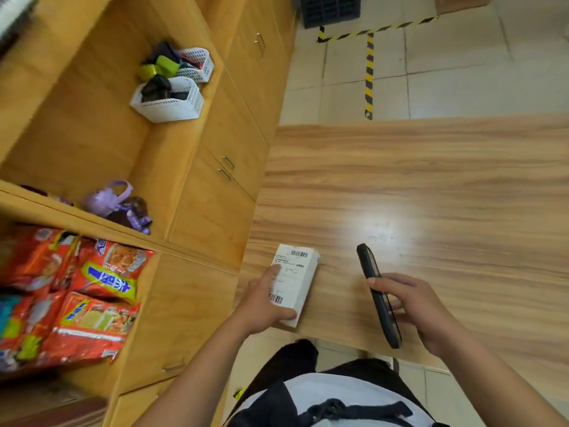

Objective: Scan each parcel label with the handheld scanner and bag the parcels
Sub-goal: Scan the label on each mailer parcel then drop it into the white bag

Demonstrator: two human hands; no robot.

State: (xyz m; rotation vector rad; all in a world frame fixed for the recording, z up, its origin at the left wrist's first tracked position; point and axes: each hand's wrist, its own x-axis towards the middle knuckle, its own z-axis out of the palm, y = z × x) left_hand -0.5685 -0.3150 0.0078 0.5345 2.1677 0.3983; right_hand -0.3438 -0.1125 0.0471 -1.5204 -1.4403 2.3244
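Hands (265, 303) grip white labelled parcel (301, 274), black scanner (379, 298)

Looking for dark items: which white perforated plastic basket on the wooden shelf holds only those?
The nearer white perforated plastic basket; the farther white basket behind it has lime-green pieces too.

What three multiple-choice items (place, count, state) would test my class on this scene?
1. Where is the white rectangular labelled parcel box? A) on the tiled floor B) in a shelf basket C) over the wood-grain table's near left edge.
2. How many white perforated plastic baskets sit on the shelf? A) two B) one C) four.
3. The right hand is: A) empty B) gripping the slim black handheld scanner C) holding a bag.
Key: 1C, the left hand holds it there; 2A, two stand side by side; 3B, fingers curl round it.
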